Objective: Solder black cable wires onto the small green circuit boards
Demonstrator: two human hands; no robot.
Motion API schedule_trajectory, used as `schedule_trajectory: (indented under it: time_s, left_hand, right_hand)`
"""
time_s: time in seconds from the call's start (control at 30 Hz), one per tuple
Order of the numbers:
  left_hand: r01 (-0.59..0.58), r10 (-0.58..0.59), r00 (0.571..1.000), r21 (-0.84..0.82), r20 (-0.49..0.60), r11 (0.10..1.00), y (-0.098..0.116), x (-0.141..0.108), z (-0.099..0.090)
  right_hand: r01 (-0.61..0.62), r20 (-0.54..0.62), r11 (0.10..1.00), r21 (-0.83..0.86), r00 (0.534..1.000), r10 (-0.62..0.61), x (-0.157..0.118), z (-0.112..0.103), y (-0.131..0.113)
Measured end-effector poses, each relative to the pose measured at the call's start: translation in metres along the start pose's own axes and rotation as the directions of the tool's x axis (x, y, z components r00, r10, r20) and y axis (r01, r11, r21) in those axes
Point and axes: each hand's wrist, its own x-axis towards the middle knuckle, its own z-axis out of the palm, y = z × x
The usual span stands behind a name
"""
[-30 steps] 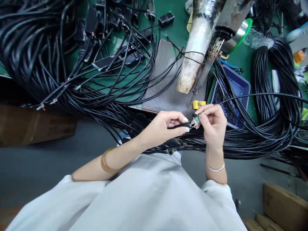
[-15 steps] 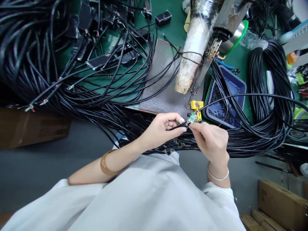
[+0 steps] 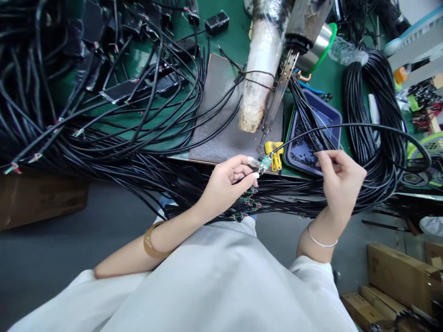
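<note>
My left hand (image 3: 232,179) pinches a small green circuit board (image 3: 265,163) between thumb and fingertips. A black cable (image 3: 304,133) runs from the board's far end to the right. Beside the board is a yellow clamp (image 3: 274,156) at the bench edge. My right hand (image 3: 341,180) is closed, thumb against forefinger, at the near right rim of a blue-purple tray (image 3: 332,115). Whatever it may hold is too small to make out. Short black tube pieces (image 3: 300,150) lie in the tray. Further circuit boards (image 3: 247,203) on cables hang below my left hand.
A soldering iron (image 3: 281,87) points down beside a plastic-wrapped post (image 3: 258,83) over a grey plate (image 3: 221,120). Tangled black cables (image 3: 138,143) cover the left of the green bench. A cable coil (image 3: 375,101) lies at the right. Cardboard boxes (image 3: 398,272) stand on the floor.
My right hand has left the circuit board and moved right to the tray's edge. The left hand still holds the board. The whole view has shifted slightly.
</note>
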Motion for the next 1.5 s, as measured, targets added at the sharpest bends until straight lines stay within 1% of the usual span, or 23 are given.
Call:
schedule_trajectory:
  time_s: [0.03,0.07,0.13,0.27,0.33,0.4,0.53,0.67,0.73,0.83,0.9,0.97,1.0,1.03,1.1,1.17,1.23,1.3,1.37,1.5]
  left_hand:
    - [-0.007,0.007,1.000,0.003,-0.016,1.000,-0.001,0.000,0.000]
    - [-0.013,0.013,0.999,0.004,-0.034,1.000,-0.002,-0.001,0.000]
    - [-0.014,0.014,0.998,0.000,-0.065,1.000,-0.005,-0.002,0.000]
    - [0.007,-0.009,0.997,-0.034,-0.081,0.999,-0.011,-0.004,-0.002]
    - [0.016,-0.020,0.996,-0.050,-0.085,0.999,-0.013,-0.005,-0.003]
    - [0.001,-0.005,0.996,-0.044,-0.092,0.999,-0.015,-0.007,-0.003]
    - [-0.061,0.063,0.994,0.025,-0.092,0.998,-0.016,-0.009,-0.004]
    - [-0.073,0.077,0.992,0.047,-0.100,0.996,-0.013,-0.008,-0.006]
    - [-0.073,0.074,0.993,0.014,-0.087,0.997,-0.011,-0.007,-0.007]
    - [-0.035,0.031,0.998,-0.057,-0.061,0.998,-0.007,-0.005,-0.008]
    - [0.001,-0.008,0.997,-0.090,-0.076,0.996,-0.005,-0.005,-0.007]
    - [0.034,-0.045,0.994,-0.104,-0.097,0.994,-0.004,-0.005,-0.006]
    - [0.049,-0.059,0.993,-0.105,-0.099,0.993,-0.004,-0.004,-0.006]
    - [0.059,-0.069,0.993,-0.102,-0.095,0.993,-0.003,-0.004,-0.005]
    - [0.059,-0.065,0.994,-0.080,-0.083,0.995,-0.001,-0.003,-0.004]
    - [0.032,-0.035,0.996,-0.044,-0.085,0.999,0.002,-0.002,-0.003]
    - [-0.004,0.003,0.996,-0.012,-0.091,1.000,0.004,-0.001,-0.001]
    - [-0.043,0.043,0.995,0.001,-0.095,0.999,0.003,0.000,0.000]
    - [-0.082,0.084,0.991,0.018,-0.104,0.996,0.002,0.000,0.001]
    - [-0.112,0.121,0.984,0.077,-0.127,0.991,-0.001,0.000,0.002]
  right_hand:
    - [0.017,0.061,0.991,-0.130,0.998,-0.010,0.006,-0.002,0.009]
    - [0.040,0.112,0.975,-0.218,0.994,-0.015,0.010,-0.003,0.016]
    - [0.081,0.176,0.944,-0.319,0.984,-0.025,0.016,-0.002,0.024]
    - [0.098,0.252,0.913,-0.397,0.968,0.006,0.023,0.004,0.020]
    - [0.095,0.283,0.906,-0.412,0.959,0.027,0.026,0.005,0.017]
    - [0.098,0.302,0.910,-0.402,0.953,0.030,0.029,0.005,0.016]
    - [0.086,0.335,0.945,-0.315,0.942,0.026,0.035,0.008,0.022]
    - [0.062,0.337,0.972,-0.227,0.941,0.019,0.034,0.013,0.027]
    - [0.028,0.272,0.988,-0.155,0.962,0.016,0.028,0.013,0.024]
    - [-0.038,0.078,0.998,0.044,0.996,0.034,0.014,0.006,0.010]
    - [-0.046,-0.043,0.980,0.194,0.998,0.056,0.003,0.000,-0.003]
    - [-0.045,-0.105,0.950,0.310,0.991,0.081,-0.008,-0.004,-0.016]
    - [-0.048,-0.101,0.932,0.358,0.991,0.089,-0.014,-0.004,-0.021]
    - [-0.054,-0.069,0.914,0.402,0.994,0.090,-0.019,-0.002,-0.025]
    - [-0.080,0.051,0.879,0.470,0.997,0.064,-0.029,0.006,-0.032]
    - [-0.114,0.188,0.855,0.505,0.982,0.020,-0.037,0.019,-0.036]
    - [-0.134,0.250,0.839,0.528,0.968,-0.003,-0.042,0.032,-0.040]
    - [-0.126,0.245,0.837,0.532,0.969,-0.010,-0.044,0.042,-0.044]
    - [-0.105,0.218,0.852,0.512,0.976,-0.011,-0.044,0.048,-0.047]
    - [-0.089,0.192,0.876,0.473,0.981,-0.004,-0.043,0.050,-0.050]
